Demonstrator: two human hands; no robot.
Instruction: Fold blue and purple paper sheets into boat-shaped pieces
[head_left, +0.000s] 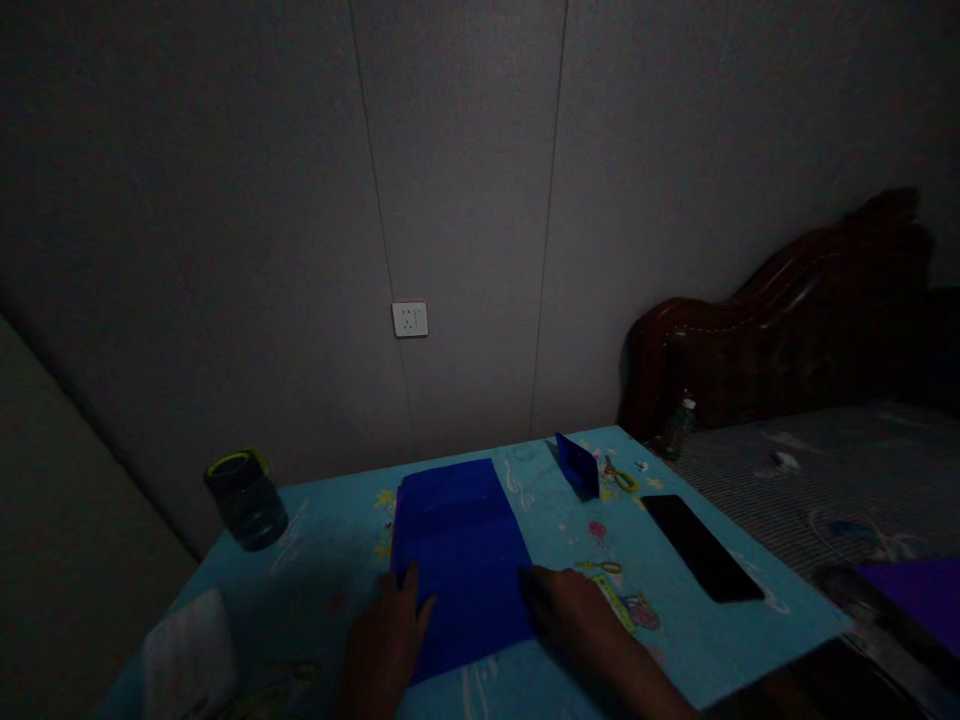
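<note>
A dark blue sheet of paper (pixel 461 545) lies flat on a light blue table (pixel 330 560) with cartoon prints. My left hand (pixel 386 635) rests at the sheet's near left edge, thumb up against the paper and fingers lying flat. My right hand (pixel 574 605) lies at the sheet's near right edge, fingers stretched onto the paper. Neither hand grips anything that I can see in the dim light.
A small folded blue paper piece (pixel 577 465) and scissors (pixel 619 477) lie at the table's far right. A black phone (pixel 701 548) lies right of the sheet. A jar (pixel 244 497) stands far left, something white (pixel 187 650) near left. A bed (pixel 825 470) adjoins on the right.
</note>
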